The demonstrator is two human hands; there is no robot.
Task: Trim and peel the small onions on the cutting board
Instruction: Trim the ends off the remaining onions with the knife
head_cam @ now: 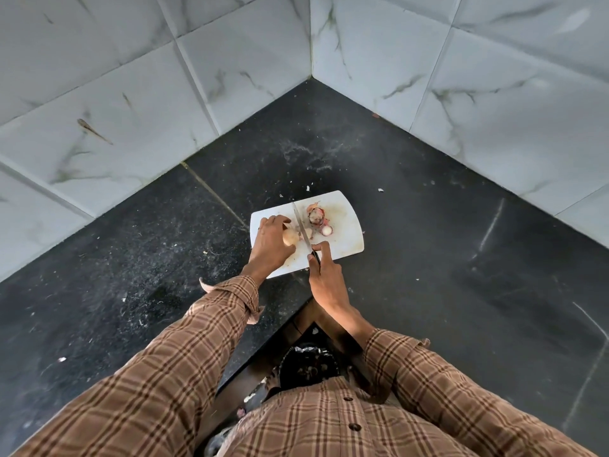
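Note:
A white cutting board (346,245) lies on the black counter in the corner. My left hand (268,245) holds a pale small onion (290,238) against the board's left part. My right hand (324,278) grips a knife (301,225) by its dark handle; the blade points away from me and rests just right of the held onion. A cut-off piece (308,233) lies beside the blade. On the far part of the board sit a purple-skinned onion (315,215) and a peeled white one (327,230), with bits of reddish peel around them.
The black stone counter (428,275) wraps around a corner with grey marble-look wall tiles (494,94) behind. Small peel scraps (380,190) lie beyond the board. Below the counter's front edge stands a dark-lined bin (306,364) holding peelings.

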